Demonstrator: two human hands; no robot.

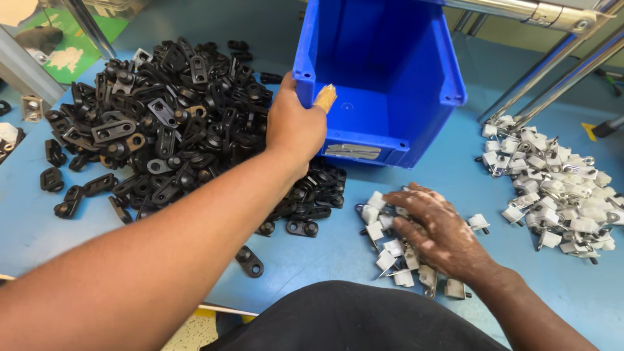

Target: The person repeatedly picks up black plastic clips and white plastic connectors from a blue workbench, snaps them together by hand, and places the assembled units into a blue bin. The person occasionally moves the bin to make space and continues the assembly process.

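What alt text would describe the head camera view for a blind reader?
The left hand grips the rim of a tilted blue bin beside a pile of black parts. The right hand rests on small white clips on the blue table.

Left hand (296,127) grips blue bin (448,71); right hand (439,227) on white clips (390,250).

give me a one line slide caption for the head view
Left hand grips the blue bin rim beside a black parts pile; right hand rests on small white clips.

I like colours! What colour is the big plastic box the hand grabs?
Bright blue plastic bin, seen from the head view.
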